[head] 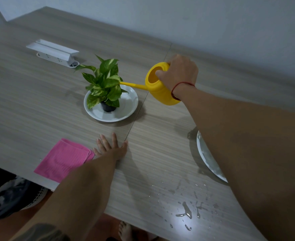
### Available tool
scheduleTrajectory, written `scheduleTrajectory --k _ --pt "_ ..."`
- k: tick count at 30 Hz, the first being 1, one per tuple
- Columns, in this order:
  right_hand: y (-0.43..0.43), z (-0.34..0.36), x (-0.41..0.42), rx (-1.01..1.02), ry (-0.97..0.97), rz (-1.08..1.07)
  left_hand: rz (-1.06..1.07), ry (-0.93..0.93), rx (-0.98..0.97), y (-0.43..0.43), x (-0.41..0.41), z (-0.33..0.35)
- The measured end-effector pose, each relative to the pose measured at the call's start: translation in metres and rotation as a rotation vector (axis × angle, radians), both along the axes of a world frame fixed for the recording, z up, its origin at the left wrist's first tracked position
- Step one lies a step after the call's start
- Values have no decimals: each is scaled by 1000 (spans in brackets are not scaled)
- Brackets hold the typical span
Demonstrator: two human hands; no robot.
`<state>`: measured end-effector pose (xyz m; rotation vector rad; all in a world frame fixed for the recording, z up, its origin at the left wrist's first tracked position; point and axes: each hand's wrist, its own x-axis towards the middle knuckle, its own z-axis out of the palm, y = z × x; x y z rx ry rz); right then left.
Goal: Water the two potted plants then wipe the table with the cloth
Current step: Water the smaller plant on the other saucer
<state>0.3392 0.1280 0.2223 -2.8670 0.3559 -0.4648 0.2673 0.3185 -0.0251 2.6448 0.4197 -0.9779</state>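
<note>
Right hand (179, 73) tilts glossy yellow can (158, 86) (thin spout) into leafy plant (104, 84).

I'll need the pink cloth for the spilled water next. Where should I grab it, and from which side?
Pinch the pink cloth at its layered folded edge beside the left hand, coming from above on that side. It lies flat, so fingers must lift an edge.

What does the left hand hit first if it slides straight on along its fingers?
Probably the white saucer under the potted pothos. The left hand lies flat on the table, fingers aimed that way, bare wood between.
</note>
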Motion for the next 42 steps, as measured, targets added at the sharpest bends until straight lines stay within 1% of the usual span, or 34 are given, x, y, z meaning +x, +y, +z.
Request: scheduleTrajectory --k 7,12,17,23,34,42 --pt "5 4 -2 23 20 48 11 -22 1 -2 -1 -1" --pt "-1 0 -2 5 31 16 16 -17 -4 -3 0 0" --pt "0 -2 -1 28 18 2 18 -21 -6 -2 0 -1" --pt "4 -4 -3 45 25 30 16 -25 -1 -2 -1 -2" --pt "1 0 -3 43 13 18 14 -21 -10 -1 0 -5" --pt "2 -2 -5 52 45 40 11 -14 -10 -1 -1 -3"
